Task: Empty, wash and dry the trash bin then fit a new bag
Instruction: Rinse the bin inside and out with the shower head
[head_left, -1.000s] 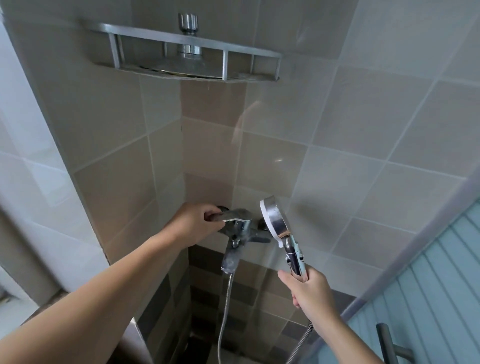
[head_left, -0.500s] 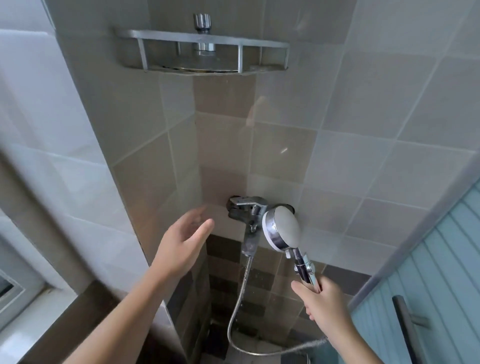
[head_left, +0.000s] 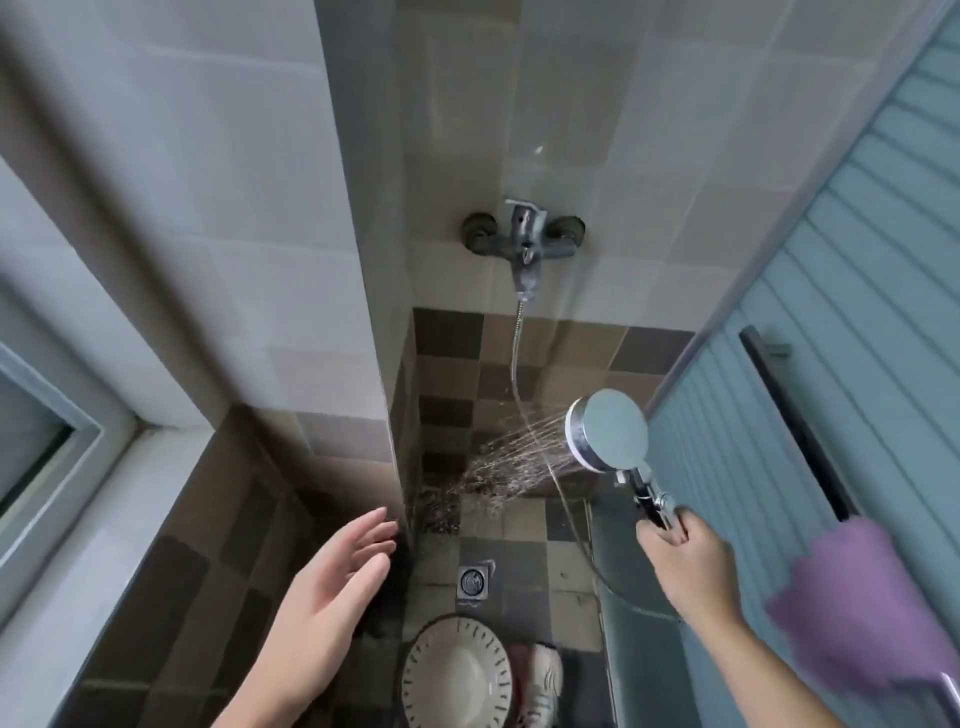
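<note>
- Cutting off at the bottom edge: bin, only its round rim and pale inside show, base out of frame; slotted wall barely readable.
- Shoe just right of bin, blurred, partly cut off.
- Purple cloth at right edge, blurred, can't tell what it hangs on.
- Right hand curled tight round handle of shower head; handle mostly hidden in fist.
- Left hand fingers straight and spread, palm facing right, holds nothing, near wall corner.
- Bin on floor, below and between both hands, nearer left hand; touching neither.
- Bin upright, mouth facing up toward camera; long axis looks vertical.
- Shower head well above and right of bin, face pointing left; spray goes left and down onto floor tiles beyond bin, not into it.
- Hose runs from tap down to floor, loops back behind right hand.
- Drain just beyond bin rim.
- Door at right, dark bar handle on it.
</note>
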